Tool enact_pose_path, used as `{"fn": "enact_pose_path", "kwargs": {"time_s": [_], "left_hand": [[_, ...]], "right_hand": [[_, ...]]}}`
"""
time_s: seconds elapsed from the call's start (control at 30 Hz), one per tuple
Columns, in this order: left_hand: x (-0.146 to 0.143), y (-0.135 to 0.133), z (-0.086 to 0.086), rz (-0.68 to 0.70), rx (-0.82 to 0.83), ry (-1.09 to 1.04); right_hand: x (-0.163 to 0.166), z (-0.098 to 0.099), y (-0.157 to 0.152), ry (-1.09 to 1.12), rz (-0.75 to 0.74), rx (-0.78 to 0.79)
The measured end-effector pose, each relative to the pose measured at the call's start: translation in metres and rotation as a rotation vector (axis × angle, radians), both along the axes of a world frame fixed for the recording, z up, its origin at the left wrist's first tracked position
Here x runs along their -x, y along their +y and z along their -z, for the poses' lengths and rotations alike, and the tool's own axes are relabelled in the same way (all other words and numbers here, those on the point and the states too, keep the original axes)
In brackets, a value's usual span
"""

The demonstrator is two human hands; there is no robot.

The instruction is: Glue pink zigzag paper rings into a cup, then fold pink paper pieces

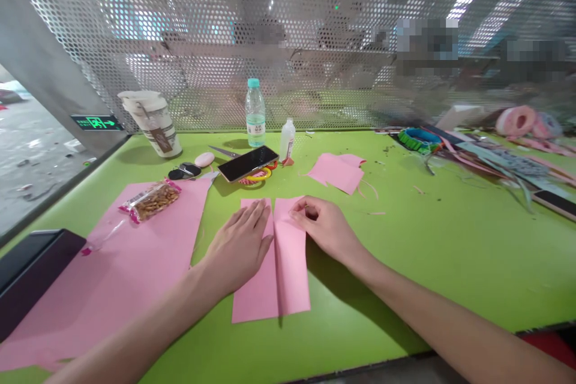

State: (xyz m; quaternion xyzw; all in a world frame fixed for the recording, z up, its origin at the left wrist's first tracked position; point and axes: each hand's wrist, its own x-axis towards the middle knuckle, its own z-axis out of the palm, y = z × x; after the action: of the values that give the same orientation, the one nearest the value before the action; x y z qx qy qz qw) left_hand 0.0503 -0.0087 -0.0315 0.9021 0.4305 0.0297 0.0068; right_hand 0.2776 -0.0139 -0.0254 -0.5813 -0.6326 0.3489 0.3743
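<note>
The left hand (238, 246) lies flat on a folded pink paper (293, 270), and the right hand (321, 227) rests curled on its upper right part. Beyond the paper, a phone (247, 163) lies on scissors (222, 152), with a water bottle (255, 113) behind. A pink scrap (336, 172) lies farther right. Left of the paper, a larger pink sheet (112, 288) carries a snack bag (150, 202).

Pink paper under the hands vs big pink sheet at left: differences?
The paper under the hands is much smaller than the big pink sheet, and is a narrow rectangle with a lengthwise crease, while the sheet lies spread out. The left hand and right hand rest on the paper; a snack packet lies on the sheet. Both are pink, on the green table.
</note>
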Motion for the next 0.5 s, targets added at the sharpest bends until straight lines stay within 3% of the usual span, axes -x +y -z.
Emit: {"fn": "enact_pose_path", "kwargs": {"time_s": [0.3, 0.5], "left_hand": [[-0.007, -0.002, -0.01, -0.076, -0.014, -0.017], [0.0, -0.006, -0.001, 0.002, 0.022, 0.004]], "right_hand": [[-0.001, 0.003, 0.005, 0.026, 0.045, 0.024], [-0.003, 0.004, 0.007, -0.013, 0.069, -0.014]]}}
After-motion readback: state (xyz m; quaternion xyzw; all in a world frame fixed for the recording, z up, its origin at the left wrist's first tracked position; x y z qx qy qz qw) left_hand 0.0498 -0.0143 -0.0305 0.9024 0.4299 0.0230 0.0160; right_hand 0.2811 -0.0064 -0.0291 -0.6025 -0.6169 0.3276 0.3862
